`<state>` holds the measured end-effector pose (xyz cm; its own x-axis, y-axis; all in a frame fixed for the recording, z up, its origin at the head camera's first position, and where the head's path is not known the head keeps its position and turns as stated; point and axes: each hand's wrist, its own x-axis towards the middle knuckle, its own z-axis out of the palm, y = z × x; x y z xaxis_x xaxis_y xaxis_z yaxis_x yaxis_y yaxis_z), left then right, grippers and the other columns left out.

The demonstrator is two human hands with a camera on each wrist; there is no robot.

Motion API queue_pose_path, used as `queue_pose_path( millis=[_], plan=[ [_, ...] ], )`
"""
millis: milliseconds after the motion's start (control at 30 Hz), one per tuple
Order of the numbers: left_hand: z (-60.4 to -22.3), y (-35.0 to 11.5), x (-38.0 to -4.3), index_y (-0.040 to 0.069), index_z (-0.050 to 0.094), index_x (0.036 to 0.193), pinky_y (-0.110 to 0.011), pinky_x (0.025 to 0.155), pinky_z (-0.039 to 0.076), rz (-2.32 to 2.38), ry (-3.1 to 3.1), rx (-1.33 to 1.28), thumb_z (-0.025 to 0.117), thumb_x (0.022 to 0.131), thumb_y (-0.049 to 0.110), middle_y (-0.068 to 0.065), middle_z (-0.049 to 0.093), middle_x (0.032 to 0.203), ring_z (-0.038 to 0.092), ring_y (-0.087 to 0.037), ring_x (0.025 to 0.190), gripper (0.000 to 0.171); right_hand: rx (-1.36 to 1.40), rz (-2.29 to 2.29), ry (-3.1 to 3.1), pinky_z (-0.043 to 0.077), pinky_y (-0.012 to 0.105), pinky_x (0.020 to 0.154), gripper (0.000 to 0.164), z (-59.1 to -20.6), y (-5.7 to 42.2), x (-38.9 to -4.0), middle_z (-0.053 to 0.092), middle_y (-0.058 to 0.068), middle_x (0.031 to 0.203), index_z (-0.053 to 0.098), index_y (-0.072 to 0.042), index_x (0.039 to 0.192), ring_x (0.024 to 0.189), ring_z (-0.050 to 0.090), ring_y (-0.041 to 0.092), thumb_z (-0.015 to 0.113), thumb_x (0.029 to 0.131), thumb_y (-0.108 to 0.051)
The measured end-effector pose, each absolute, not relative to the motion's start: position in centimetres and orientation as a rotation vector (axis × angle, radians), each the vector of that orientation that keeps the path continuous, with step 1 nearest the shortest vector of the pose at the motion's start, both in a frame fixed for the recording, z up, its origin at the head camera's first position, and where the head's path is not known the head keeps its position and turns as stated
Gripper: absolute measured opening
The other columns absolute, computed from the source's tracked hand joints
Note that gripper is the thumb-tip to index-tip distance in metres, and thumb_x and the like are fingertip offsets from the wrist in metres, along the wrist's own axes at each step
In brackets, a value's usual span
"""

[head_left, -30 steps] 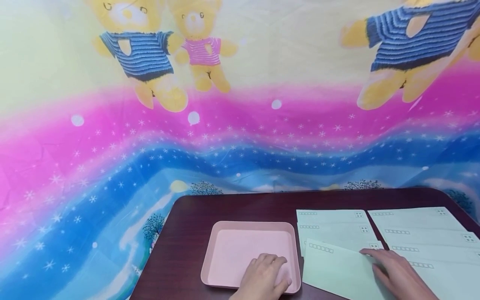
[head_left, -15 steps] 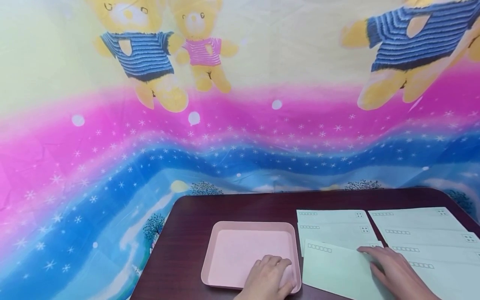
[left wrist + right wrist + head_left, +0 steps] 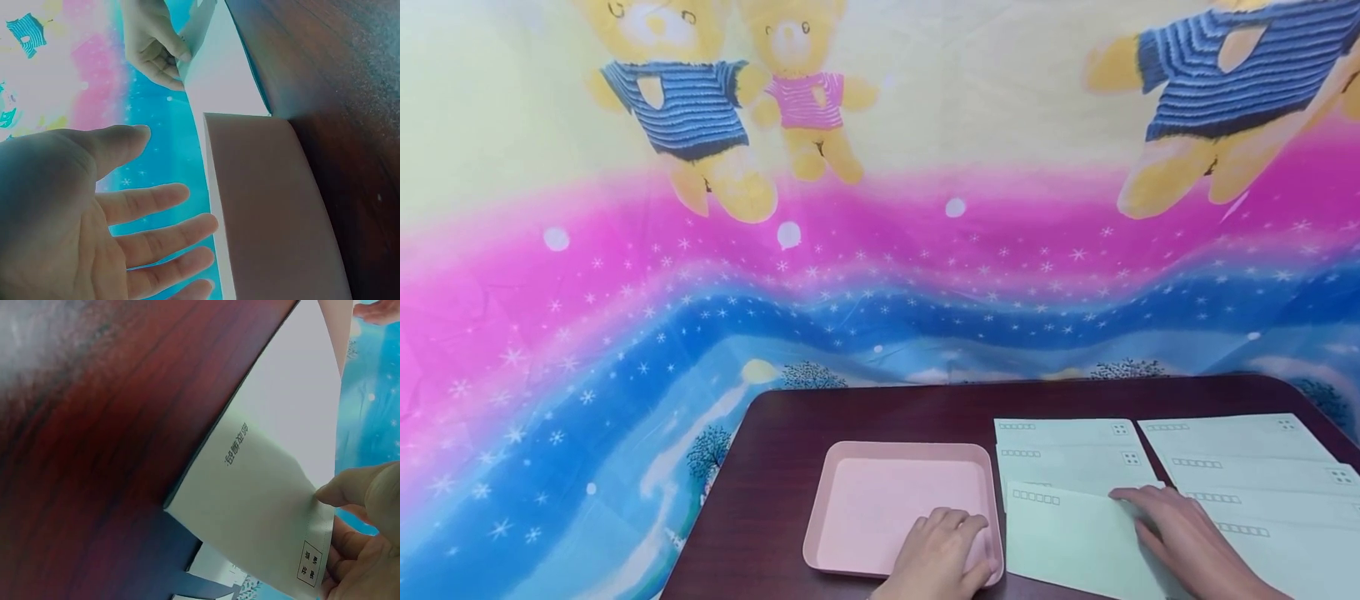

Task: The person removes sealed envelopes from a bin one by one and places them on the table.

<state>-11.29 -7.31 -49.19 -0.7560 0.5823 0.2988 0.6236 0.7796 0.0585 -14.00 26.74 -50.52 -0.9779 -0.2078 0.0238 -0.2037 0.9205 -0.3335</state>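
Observation:
In the head view my right hand (image 3: pixel 1183 533) holds the far right part of a pale green envelope (image 3: pixel 1060 537) that lies over other envelopes. The right wrist view shows the thumb (image 3: pixel 350 490) pressed on the envelope's printed face and the other fingers curled at its edge, partly hidden by the paper. My left hand (image 3: pixel 936 550) is over the near right corner of a shallow pink tray (image 3: pixel 831 500). Its fingers are spread and relaxed in the left wrist view, fingertips right at the tray wall (image 3: pixel 262 206), holding nothing.
Two overlapping columns of envelopes cover the table's right side; the far ones (image 3: pixel 1063 429) of the left column and the right column (image 3: pixel 1236 437) show printed code boxes. The dark wooden table (image 3: pixel 760 500) ends at a cartoon bear cloth (image 3: pixel 880 250) behind.
The front envelope has turned slightly and straightened, its left part shifting a little toward me. My right hand has moved slightly left with it. The left hand has edged a little right over the tray.

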Motion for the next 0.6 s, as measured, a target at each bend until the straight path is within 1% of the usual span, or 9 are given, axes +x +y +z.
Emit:
queue_pose_path(
  millis=[300, 600],
  plan=[
    [-48.9, -7.1, -11.4, 0.022, 0.068, 0.12, -0.022, 0.074, 0.046, -0.225, -2.691, -0.938, 0.067, 0.092, 0.046, 0.006, 0.071, 0.111, 0.064, -0.011, 0.103, 0.036, -0.351, -0.528, 3.13, 0.055, 0.05, 0.078, 0.032, -51.0, 26.6, -14.6, 0.074, 0.006, 0.105, 0.073, -0.008, 0.113, 0.095, 0.068, 0.028, 0.076, 0.083, -0.001],
    [-48.9, -7.1, -11.5, 0.022, 0.068, 0.119, -0.022, 0.072, 0.045, -0.233, -2.685, -0.928, 0.068, 0.092, 0.045, 0.006, 0.071, 0.109, 0.064, -0.011, 0.102, 0.036, -0.432, -0.495, 3.236, 0.055, 0.049, 0.08, 0.032, -51.8, 26.5, -14.6, 0.074, 0.002, 0.104, 0.075, -0.012, 0.109, 0.096, 0.069, 0.027, 0.077, 0.079, 0.0]
  ],
)
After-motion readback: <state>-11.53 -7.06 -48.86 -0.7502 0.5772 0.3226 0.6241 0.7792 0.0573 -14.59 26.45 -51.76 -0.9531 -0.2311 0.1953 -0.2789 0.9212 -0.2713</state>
